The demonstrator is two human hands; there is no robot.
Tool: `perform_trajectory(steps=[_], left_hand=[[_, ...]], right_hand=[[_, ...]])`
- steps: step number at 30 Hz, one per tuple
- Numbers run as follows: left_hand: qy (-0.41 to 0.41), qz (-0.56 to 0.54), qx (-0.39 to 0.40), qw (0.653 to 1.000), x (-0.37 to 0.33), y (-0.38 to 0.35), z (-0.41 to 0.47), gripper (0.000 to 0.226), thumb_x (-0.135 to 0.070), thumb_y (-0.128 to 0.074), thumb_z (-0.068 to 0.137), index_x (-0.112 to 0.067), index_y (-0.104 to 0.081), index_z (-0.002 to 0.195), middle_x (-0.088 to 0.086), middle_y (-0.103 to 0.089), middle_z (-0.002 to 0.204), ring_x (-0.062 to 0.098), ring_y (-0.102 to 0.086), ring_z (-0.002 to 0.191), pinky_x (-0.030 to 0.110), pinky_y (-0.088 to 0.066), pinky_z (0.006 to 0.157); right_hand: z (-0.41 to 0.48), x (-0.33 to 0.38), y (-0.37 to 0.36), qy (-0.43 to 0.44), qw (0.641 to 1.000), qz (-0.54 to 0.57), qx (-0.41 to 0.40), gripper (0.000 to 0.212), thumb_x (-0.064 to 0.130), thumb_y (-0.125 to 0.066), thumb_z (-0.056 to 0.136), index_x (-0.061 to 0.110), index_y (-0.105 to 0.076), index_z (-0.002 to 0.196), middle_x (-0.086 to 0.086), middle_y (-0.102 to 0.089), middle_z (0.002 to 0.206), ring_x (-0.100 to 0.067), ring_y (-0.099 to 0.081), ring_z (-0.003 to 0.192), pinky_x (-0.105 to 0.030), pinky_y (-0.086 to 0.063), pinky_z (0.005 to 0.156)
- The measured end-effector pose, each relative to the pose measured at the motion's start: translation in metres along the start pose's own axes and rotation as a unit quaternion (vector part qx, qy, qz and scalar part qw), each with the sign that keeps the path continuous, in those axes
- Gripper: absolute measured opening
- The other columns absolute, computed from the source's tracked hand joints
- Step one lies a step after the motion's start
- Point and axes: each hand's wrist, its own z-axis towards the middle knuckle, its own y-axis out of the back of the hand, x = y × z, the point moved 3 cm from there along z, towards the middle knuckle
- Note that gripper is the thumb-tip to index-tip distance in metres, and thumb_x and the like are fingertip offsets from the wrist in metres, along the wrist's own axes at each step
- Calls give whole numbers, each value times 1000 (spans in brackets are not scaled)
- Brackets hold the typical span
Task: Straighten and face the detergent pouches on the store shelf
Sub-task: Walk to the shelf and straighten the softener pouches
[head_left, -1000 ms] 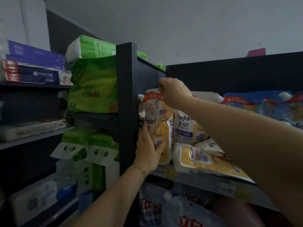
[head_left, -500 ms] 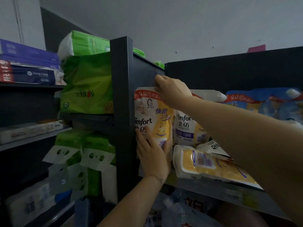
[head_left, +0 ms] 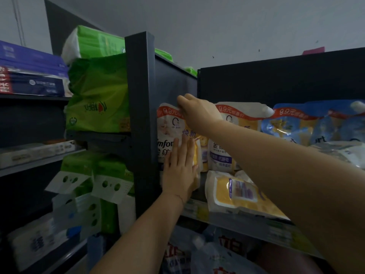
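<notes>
Left hand (head_left: 178,175): flat, fingers straight and together, pressed against the front of the upright yellow pouch (head_left: 167,131). Right hand (head_left: 197,113): my fingers pinch its top edge.

Front Comfort pouch (head_left: 169,133) upright, hard against shelf post (head_left: 140,115) at its 9 o'clock. Left grip (head_left: 180,171) flat on the pouch's lower face, fingers straight. Right grip (head_left: 197,113) pinches its top edge. Second Comfort pouch (head_left: 235,123) upright at 3 o'clock. Yellow pouch (head_left: 239,194) lies flat at 5 o'clock. Blue pouches (head_left: 296,127) farther toward 3. Green tissue packs (head_left: 96,95) beyond the post at 9.
</notes>
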Motion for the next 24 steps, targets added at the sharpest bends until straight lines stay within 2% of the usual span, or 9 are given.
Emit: perform_trajectory(steps=[2,3,6,8,11,14,17,20,24], left_hand=[[4,-16,17,1000,-2,3,-2,77,-43,-36,92,-8,-4,152,16,-32,153,33,-35,138,46,-45,99],[2,-26,24,999,-3,7,-3,77,-41,-42,92,-9,-7,152,16,-31,153,33,-37,138,47,-44,100],[6,-75,61,995,-4,20,-6,75,-35,-45,96,-17,2,153,8,-11,161,28,-15,147,45,-26,116],[10,-124,32,992,-5,32,-9,71,-25,-52,92,-14,-16,152,9,-24,156,27,-24,142,44,-27,114],[3,-197,-43,979,-10,47,-9,53,-12,-61,79,-5,-49,131,14,-50,131,30,-45,121,46,-41,103],[-24,-241,-67,968,-21,59,-5,30,-16,-55,83,-6,-58,111,11,-56,114,27,-51,106,43,-48,88],[-22,-301,-5,953,-36,67,1,19,-21,-49,91,-9,-59,101,3,-54,104,20,-51,98,39,-47,84],[-18,-356,122,926,-54,70,7,19,-31,-49,96,-16,-59,101,-2,-56,101,16,-54,93,38,-49,82],[-49,-421,264,866,-86,81,9,35,-53,-55,90,-22,-60,104,-7,-59,103,11,-56,94,25,-45,74]], right_hand=[[-4,2,4,16,999,-26,10,24,15,-49,97,15,-45,120,-4,-52,106,-22,-51,77,-36,-43,57],[-7,3,7,27,999,-33,15,24,19,-48,98,15,-44,122,-4,-53,107,-22,-52,80,-36,-43,58],[-20,0,17,45,998,-17,33,33,37,-41,99,16,-40,124,-3,-57,107,-23,-58,81,-36,-46,58],[-30,-6,23,27,998,20,54,40,45,-41,98,17,-37,127,-2,-60,105,-24,-60,79,-38,-51,62],[-47,-16,36,-7,994,65,84,45,48,-44,97,20,-34,131,0,-62,95,-19,-60,75,-36,-53,63],[-65,-27,47,-18,989,50,139,33,44,-45,98,25,-42,124,14,-46,78,-2,-47,66,-25,-41,59],[-87,-40,51,-24,972,0,235,19,43,-48,97,28,-52,107,14,-48,82,-1,-47,70,-21,-37,60],[-109,-57,51,-48,940,-28,337,15,43,-51,95,29,-53,98,8,-51,91,-12,-53,82,-25,-40,69],[-136,-84,64,-102,923,-32,371,19,44,-55,93,26,-56,98,6,-54,94,-14,-54,86,-27,-41,74]])
